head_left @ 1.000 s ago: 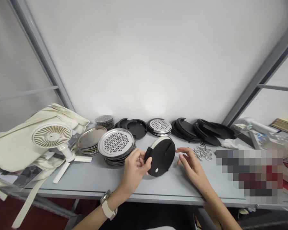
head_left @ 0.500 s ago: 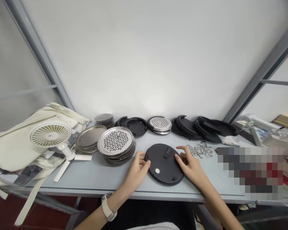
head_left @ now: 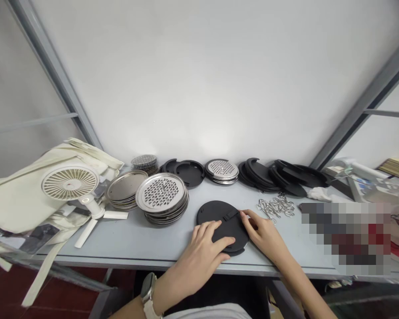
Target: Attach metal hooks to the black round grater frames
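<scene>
A round black plastic disc (head_left: pixel 216 212) lies flat near the table's front edge, with a short black strap (head_left: pixel 231 215) across its upper right part. My left hand (head_left: pixel 204 248) rests over the disc's lower left side, its fingers spread on the surface. The white spot seen on the disc earlier is hidden under that hand. At the right rim, my right hand (head_left: pixel 261 230) has its thumb and forefinger pressed together, gripping the disc by the end of the strap. Close beyond it is a pile of small metal clips (head_left: pixel 275 206).
Left of the disc stand a stack of metal grater plates (head_left: pixel 161 192) and a stack of plain metal plates (head_left: pixel 126 188). Black round holders (head_left: pixel 257 175) line the wall. A white fan (head_left: pixel 69 184) is at far left. A pixelated patch covers part of the right side.
My left hand has moved from the disc's left rim onto its top, spreading its fingers. My right hand's fingers have closed together at the rim, and the disc has shifted slightly left.
</scene>
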The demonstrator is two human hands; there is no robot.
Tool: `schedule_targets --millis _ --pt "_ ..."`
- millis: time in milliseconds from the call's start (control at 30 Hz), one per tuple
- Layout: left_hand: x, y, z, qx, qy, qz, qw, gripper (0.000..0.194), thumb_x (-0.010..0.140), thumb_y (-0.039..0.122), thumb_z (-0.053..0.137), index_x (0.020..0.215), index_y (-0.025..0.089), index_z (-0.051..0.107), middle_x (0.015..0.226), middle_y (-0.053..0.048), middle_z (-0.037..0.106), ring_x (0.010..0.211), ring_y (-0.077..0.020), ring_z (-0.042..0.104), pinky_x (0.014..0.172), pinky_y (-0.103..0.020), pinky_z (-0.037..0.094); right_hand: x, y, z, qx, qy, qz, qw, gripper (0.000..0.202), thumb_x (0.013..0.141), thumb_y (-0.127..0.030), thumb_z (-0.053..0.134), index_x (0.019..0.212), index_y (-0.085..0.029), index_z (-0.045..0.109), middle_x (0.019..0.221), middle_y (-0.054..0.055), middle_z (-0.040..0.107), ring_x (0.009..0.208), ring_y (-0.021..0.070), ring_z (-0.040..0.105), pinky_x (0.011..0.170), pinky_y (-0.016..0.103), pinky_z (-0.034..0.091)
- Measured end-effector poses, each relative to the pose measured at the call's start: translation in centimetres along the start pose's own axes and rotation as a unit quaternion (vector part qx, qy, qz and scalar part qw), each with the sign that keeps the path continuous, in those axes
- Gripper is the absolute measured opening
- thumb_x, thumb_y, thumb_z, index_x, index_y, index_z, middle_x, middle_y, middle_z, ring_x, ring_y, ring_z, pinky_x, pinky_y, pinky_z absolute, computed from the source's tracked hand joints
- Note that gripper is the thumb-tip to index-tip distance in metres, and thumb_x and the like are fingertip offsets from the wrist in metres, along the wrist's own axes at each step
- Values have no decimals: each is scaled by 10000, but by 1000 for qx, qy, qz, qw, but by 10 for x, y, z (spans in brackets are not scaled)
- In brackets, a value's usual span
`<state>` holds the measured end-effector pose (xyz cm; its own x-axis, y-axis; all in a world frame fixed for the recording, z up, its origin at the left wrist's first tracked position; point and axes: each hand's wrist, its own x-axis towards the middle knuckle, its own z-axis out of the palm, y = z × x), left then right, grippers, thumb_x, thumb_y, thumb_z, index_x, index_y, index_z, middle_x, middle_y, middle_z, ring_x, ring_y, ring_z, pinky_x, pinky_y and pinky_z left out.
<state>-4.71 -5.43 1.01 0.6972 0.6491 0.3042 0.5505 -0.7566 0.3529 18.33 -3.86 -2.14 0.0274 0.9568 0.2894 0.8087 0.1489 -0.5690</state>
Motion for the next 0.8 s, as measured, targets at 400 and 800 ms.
schedule_targets --millis 400,800 --pt "-6 -18 -5 76 31 -37 996 317 872 57 338 1091 152 546 1167 -101 562 1133 -209 496 960 -394 408 -3 12 -15 -37 66 -48 996 411 944 -414 347 764 -191 641 688 43 667 589 152 596 586 242 418" --pt "-24 -28 38 282 88 52 954 536 942 312 339 1421 80 277 1472 -135 312 1357 -249 308 1099 -371 244 50 118 -81 -293 86 247 920 340 849 -308 429 896 -101 694 922 219 665 833 301 621 600 325 357"
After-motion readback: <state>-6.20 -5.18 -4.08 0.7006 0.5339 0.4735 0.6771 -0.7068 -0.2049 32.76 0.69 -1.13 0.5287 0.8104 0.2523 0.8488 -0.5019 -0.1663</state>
